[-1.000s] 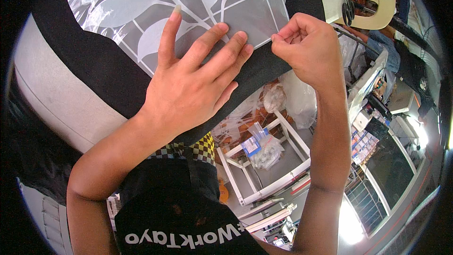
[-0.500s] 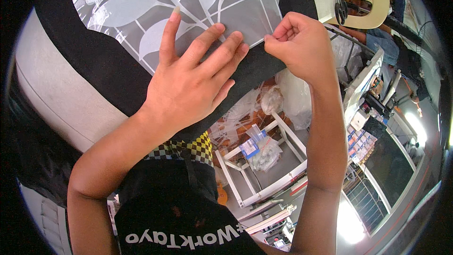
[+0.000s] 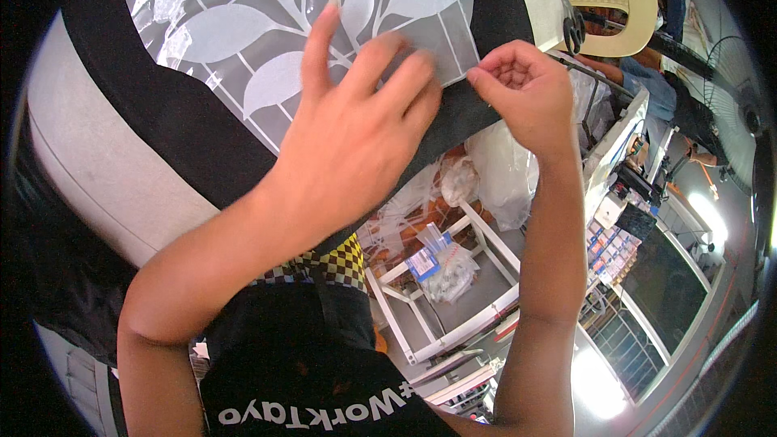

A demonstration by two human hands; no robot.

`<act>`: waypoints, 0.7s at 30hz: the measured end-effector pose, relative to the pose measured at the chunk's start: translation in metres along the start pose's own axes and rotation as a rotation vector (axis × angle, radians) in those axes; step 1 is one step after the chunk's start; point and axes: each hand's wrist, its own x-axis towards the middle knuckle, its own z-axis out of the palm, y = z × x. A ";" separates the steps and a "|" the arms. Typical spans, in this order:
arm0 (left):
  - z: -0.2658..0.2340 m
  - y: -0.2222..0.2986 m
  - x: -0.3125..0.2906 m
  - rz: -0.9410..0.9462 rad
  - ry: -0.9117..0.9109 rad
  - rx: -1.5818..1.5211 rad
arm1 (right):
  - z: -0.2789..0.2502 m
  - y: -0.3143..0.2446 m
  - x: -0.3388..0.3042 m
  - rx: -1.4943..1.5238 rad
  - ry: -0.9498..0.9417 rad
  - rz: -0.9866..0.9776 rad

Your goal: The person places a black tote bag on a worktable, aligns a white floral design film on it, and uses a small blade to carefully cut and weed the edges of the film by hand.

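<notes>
A clear plastic sheet (image 3: 231, 32) with frosted white leaf and stem shapes lies on a black cloth (image 3: 154, 125). My left hand (image 3: 364, 113) rests over the sheet's near part, fingers spread and partly blurred, holding nothing. At the sheet's near right corner, my right hand (image 3: 528, 97) has thumb and forefinger pinched together on its edge, the other fingers curled in. The exact grip between those fingertips is too small to make out fully. Beyond that hand lies a pair of scissors (image 3: 574, 30) with black handles.
Under the black cloth is a pale padded surface (image 3: 81, 154). A cream plastic chair (image 3: 639, 0) stands at the far right. Below are a white frame (image 3: 388, 311), packets (image 3: 449, 271) and a clear bag (image 3: 506, 178). Farther right are another person's denim clothing (image 3: 651, 89) and a fan (image 3: 740, 85).
My left hand has shifted right and its fingers have moved. My right hand has dropped slightly, still pinching at the sheet's corner. The whole view has shifted a little.
</notes>
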 end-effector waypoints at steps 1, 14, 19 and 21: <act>0.002 -0.005 0.010 0.022 0.029 -0.025 | 0.004 -0.003 -0.001 -0.034 -0.005 0.005; 0.063 -0.064 0.044 0.345 0.544 0.091 | 0.010 -0.021 0.008 -0.267 -0.047 0.041; -0.020 -0.026 0.039 0.086 -0.183 0.022 | 0.010 -0.022 0.007 -0.317 -0.048 0.057; -0.019 -0.026 0.040 0.084 -0.190 0.010 | 0.009 -0.021 0.009 -0.344 -0.041 0.061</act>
